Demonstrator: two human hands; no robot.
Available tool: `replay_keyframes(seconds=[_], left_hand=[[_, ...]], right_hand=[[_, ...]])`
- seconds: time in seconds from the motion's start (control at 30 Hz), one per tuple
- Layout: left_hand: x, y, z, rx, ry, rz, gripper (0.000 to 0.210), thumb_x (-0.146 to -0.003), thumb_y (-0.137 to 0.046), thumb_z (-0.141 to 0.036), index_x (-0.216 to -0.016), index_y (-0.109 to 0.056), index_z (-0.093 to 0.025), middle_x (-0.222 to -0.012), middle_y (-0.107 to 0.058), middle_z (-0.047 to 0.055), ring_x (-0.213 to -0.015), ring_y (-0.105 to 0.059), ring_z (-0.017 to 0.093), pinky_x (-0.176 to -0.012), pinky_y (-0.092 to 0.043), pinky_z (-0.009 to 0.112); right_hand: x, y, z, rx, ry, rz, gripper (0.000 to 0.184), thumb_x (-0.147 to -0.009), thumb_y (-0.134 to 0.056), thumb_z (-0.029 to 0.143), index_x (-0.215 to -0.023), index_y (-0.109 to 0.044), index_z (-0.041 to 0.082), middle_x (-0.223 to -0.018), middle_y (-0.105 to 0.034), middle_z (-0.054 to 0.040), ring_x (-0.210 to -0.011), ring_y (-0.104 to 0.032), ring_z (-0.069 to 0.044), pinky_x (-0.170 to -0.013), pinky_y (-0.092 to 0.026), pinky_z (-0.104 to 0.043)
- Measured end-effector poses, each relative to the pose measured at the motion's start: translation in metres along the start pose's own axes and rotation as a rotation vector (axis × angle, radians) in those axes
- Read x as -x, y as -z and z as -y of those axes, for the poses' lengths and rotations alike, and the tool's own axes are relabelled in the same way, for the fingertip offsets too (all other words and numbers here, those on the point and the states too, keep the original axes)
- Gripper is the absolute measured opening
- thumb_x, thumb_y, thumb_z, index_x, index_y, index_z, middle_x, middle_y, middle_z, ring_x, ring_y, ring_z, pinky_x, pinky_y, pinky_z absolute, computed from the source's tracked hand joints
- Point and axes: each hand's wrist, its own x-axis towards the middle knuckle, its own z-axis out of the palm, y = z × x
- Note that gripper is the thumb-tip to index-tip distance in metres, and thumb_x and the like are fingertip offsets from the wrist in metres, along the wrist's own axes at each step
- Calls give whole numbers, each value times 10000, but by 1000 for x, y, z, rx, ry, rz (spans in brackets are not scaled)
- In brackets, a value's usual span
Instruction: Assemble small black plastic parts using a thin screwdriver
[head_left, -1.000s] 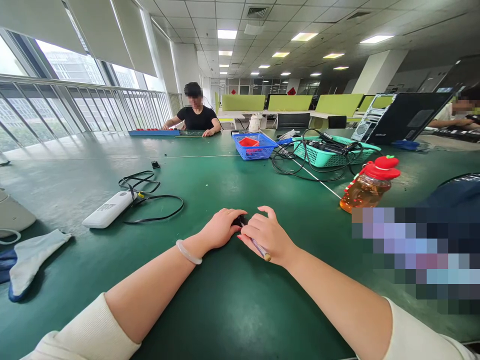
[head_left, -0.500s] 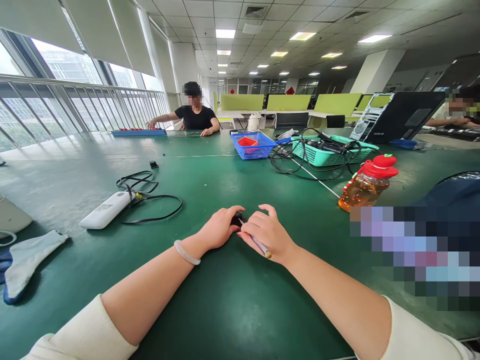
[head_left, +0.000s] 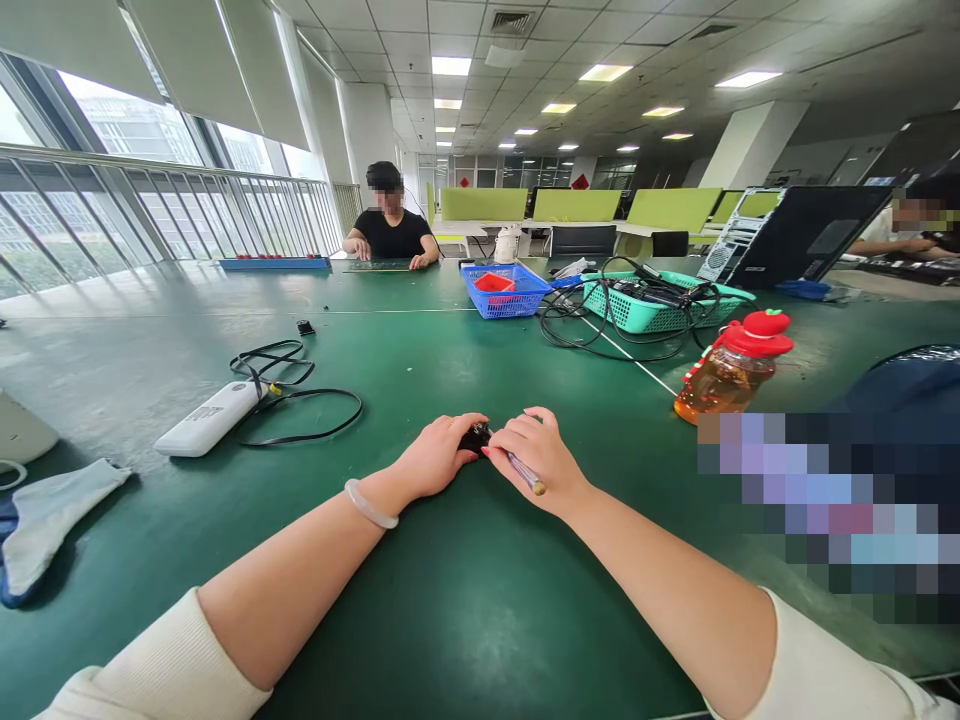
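My left hand (head_left: 439, 455) rests on the green tabletop, its thumb and fingers closed around a small black part (head_left: 476, 437). The exact kind of that part cannot be made out, as the fingers cover much of it. My right hand (head_left: 541, 460) grips a slim, pen-like tool (head_left: 527, 474) with a shiny shaft and a gold-brown rear end. The tool slants down to the left, its front end at or against the black part; contact is too small to tell. Both hands are close together, the right one just beside the left.
A white power bank (head_left: 212, 418) with a black cable (head_left: 322, 393) lies left. Ahead stand a blue basket (head_left: 506, 300) and a green basket (head_left: 637, 315) of cables. A red-lidded bottle (head_left: 731, 370) is at right, a cloth (head_left: 64, 510) at left. A person (head_left: 390, 230) sits opposite.
The right hand and tool have shifted slightly, exposing more of the black part. My left hand stays nearly still. The person opposite has drawn one arm back from the blue tray.
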Motion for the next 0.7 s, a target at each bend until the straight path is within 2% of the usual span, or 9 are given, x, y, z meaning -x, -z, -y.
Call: replay_keyframes(seconds=[0.2,0.3,0.4,0.5,0.6,0.67,0.7], left_hand=[[0,2,-1,-6,2,21,468,-900,-551,-226,-1357,-457,-258,-1305,-610,63,-1160,-557,266,-1031,-438,461],[0,3,-2,-14,-1,25,495,-890,-553,-201,-1370,-452,-261,-1320,-603,62,-1165,-555,264,-1039,-432,462],[-1,4,-3,-16,4,36,501,-882,-562,-197,-1370,-461,-253,-1306,-612,68,-1163,-556,265,-1038,-435,459],[-1,5,-3,-17,9,46,522,-875,-572,-193,-1381,-453,-249,-1281,-623,74,-1151,-561,266,-1030,-442,452],[-1,6,-3,-21,14,48,540,-873,-573,-186,-1394,-440,-235,-1259,-629,88,-1153,-563,270,-1021,-447,452],[-1,6,-3,-20,7,50,531,-875,-572,-188,-1389,-447,-234,-1254,-633,90,-1152,-566,269,-1021,-446,453],[-1,6,-3,-19,-1,48,523,-877,-571,-191,-1384,-451,-240,-1261,-631,86,-1153,-566,267,-1025,-443,453]], right_hand=[[0,2,2,-3,-22,39,272,-973,-437,240,-755,-596,202,-711,-587,9,-697,-533,-133,-987,-275,-375],[0,1,0,-39,-75,42,297,-981,-420,248,-751,-601,203,-707,-603,8,-694,-558,-130,-934,-321,-351],[-1,-3,-5,-183,-200,26,332,-977,-428,290,-705,-600,207,-649,-590,15,-631,-558,-128,-761,-394,-293],[-1,-5,-12,-347,-387,-63,377,-954,-468,385,-647,-598,211,-603,-580,11,-561,-537,-137,-566,-386,-265],[-1,-1,-14,-425,-516,-187,425,-941,-477,446,-602,-582,213,-535,-542,13,-511,-512,-143,-500,-367,-268],[-1,5,-10,-404,-451,-226,431,-950,-467,417,-584,-567,213,-525,-533,9,-531,-519,-147,-553,-396,-277],[-1,8,-7,-373,-368,-227,425,-954,-463,387,-580,-561,211,-536,-542,4,-558,-526,-149,-601,-412,-284]])
